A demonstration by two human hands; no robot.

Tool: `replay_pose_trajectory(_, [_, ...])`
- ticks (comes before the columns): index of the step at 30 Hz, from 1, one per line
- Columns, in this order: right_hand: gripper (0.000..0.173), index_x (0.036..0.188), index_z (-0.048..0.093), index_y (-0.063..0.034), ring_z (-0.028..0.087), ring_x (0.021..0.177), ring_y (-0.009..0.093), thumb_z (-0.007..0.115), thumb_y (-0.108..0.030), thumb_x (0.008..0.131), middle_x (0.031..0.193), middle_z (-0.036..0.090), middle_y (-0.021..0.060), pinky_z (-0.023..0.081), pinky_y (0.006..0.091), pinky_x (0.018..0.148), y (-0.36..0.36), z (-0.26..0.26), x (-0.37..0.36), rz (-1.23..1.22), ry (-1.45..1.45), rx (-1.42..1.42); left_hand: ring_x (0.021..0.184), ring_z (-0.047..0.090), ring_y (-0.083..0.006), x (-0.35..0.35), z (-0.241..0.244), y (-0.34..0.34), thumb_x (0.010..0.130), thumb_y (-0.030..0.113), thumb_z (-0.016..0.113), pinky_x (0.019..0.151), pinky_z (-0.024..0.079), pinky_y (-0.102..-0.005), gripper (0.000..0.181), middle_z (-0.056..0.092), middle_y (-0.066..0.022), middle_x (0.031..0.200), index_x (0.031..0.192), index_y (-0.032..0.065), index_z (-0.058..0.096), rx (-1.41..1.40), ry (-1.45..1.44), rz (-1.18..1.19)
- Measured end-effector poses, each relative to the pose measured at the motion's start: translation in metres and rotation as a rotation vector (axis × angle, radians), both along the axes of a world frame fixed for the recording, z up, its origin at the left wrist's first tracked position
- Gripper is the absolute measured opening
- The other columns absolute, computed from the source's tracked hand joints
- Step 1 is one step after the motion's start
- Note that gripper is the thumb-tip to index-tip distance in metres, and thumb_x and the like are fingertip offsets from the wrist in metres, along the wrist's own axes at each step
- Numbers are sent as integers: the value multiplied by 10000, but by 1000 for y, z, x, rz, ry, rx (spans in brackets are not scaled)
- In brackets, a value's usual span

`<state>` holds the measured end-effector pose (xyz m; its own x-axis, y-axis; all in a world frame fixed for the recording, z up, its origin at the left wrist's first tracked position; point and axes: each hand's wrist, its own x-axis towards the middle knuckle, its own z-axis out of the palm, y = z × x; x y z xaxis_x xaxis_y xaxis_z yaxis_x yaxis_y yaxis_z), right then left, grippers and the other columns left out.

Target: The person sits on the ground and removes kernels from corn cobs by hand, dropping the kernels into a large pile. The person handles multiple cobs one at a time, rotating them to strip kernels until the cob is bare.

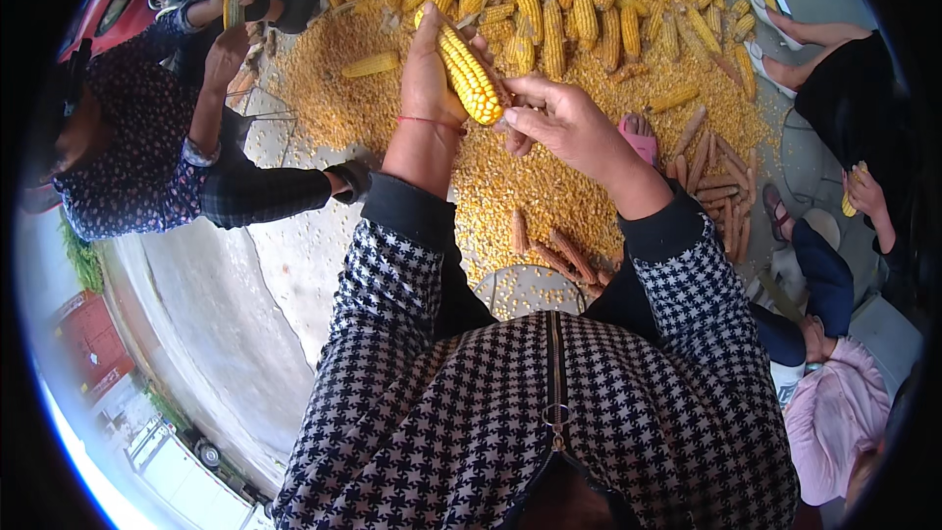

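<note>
My left hand [433,77] grips a yellow corn cob [469,73], its thumb lying along the far end and fingers wrapped behind it. The kernels facing me are still in rows, while a brownish strip shows along the cob's right side. At the near end, my right hand [552,114] has its thumb and fingertips against the cob; its other fingers are partly hidden below. Beneath both hands spreads a thick layer of loose yellow kernels [537,184] on the floor.
Unshelled corn cobs [552,7] are heaped at the far side. Bare cobs [725,177] lie at right, and several more [570,254] near my lap. A person [140,140] at left holds a cob; other people [846,110] sit at right. A pink sandal [639,140] stands among the kernels.
</note>
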<state>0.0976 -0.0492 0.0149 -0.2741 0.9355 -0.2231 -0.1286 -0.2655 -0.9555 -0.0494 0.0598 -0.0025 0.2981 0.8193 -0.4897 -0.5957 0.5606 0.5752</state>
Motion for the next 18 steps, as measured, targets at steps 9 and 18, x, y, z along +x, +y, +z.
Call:
replay_pose_trajectory(9, [336,1242,524,71,587,673,91,494,-86,947,835,617,55,514,241,605,-2,-1,-11,-79,-341,41,607,573,-185,11,-14,-3,910,412,628,554,520,-324,332,573,-65,766,920,95,531,19,57,69])
replay_pose_trajectory(18, [315,1206,550,65,604,702,91,520,-121,953,866,630,58,530,244,631,0,-1,0,-47,24,-61,643,579,-202,6,-10,-1,935,372,594,584,537,-324,320,558,-72,748,880,61,538,-74,-49,29])
